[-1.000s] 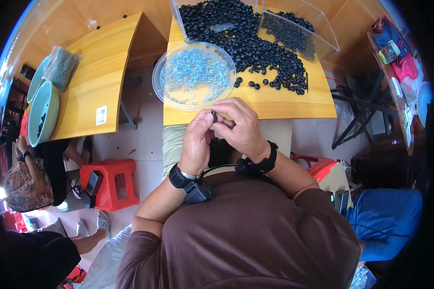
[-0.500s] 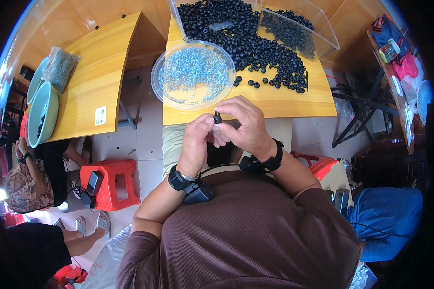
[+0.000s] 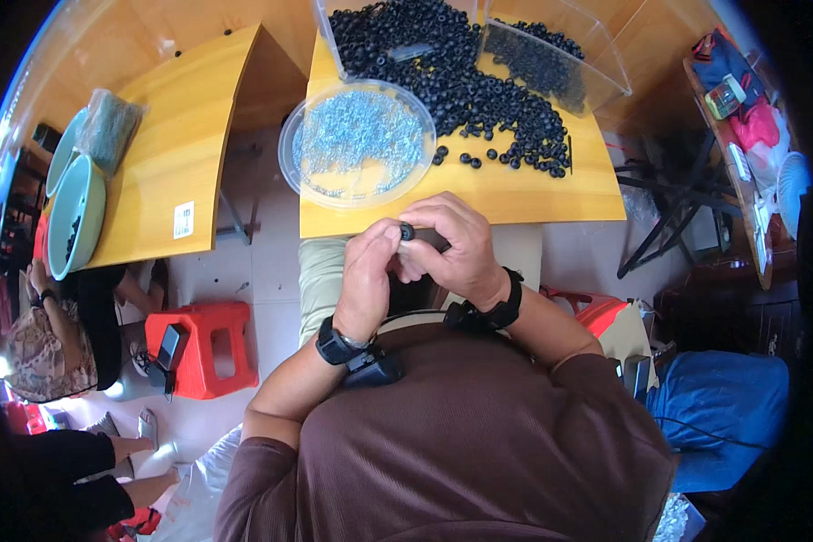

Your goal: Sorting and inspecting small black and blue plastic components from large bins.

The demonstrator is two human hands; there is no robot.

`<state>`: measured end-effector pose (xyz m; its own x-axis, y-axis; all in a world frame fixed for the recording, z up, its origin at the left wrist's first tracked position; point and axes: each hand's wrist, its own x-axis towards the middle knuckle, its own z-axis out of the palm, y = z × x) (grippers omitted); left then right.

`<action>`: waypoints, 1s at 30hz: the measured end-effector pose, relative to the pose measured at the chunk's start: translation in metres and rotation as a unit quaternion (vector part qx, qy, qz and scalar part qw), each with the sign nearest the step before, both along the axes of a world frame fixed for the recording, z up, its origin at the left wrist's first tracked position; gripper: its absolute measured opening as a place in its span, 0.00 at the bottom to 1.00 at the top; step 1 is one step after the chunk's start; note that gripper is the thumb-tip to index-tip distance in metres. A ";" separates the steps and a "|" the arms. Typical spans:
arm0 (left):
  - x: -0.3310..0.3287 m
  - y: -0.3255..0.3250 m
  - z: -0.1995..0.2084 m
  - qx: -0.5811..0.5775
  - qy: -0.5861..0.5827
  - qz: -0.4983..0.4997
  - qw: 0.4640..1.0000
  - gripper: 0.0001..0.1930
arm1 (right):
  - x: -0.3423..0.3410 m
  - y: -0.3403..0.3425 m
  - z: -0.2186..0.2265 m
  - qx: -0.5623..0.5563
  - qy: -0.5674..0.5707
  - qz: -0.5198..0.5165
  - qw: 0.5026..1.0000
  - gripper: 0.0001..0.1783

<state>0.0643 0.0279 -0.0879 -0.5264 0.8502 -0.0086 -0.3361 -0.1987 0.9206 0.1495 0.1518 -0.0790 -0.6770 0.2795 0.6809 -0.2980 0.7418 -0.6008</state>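
Green bowls: at the left edge of the frame, the front bowl (image 3: 90, 210) holds some small dark pieces (image 3: 73, 237); the rear bowl (image 3: 65, 152) is partly hidden, so I cannot tell what is in it.
Plastic bag: it lies just beside the bowls, on the left table (image 3: 173, 149); the bag (image 3: 108, 122) is filled with many small greyish things.
Round tray: at upper centre-left, the clear tray (image 3: 288, 155) is shallow and wide, which probably makes its many small silvery-blue pieces (image 3: 357, 128) easy to pick; its lower part is more thinly covered.
Left hand: near the centre, the left hand (image 3: 365, 273) pinches the left side of the black piece with thumb and fingertips.
Black piece: this small round part (image 3: 406, 232) is between both hands, before the near table edge, perhaps because there the eyes see it well.
Clear bin: at the top centre, the bin (image 3: 326, 38) contains a crowd of black parts (image 3: 406, 27).
Right hand: the right hand (image 3: 457, 242) meets the left one, with thumb and forefinger closed around the same piece.
Loose heap: at upper right of centre, more black parts (image 3: 506, 113) spread on the yellow table (image 3: 551, 204), apparently for easy reach.
Second bin: beside the heap, this clear bin (image 3: 608, 70) shows similar black parts through its wall.
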 end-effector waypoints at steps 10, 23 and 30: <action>-0.014 -0.015 -0.010 -0.041 -0.017 0.011 0.999 0.17 | -0.008 0.075 0.077 0.085 -0.010 -0.100 0.991 0.11; -0.024 -0.017 -0.012 -0.053 -0.032 0.024 0.998 0.15 | -0.034 0.167 0.082 0.076 -0.190 -0.136 0.969 0.06; -0.023 -0.019 -0.015 -0.061 -0.032 0.020 0.997 0.15 | -0.036 0.142 0.016 0.093 -0.362 -0.129 0.918 0.06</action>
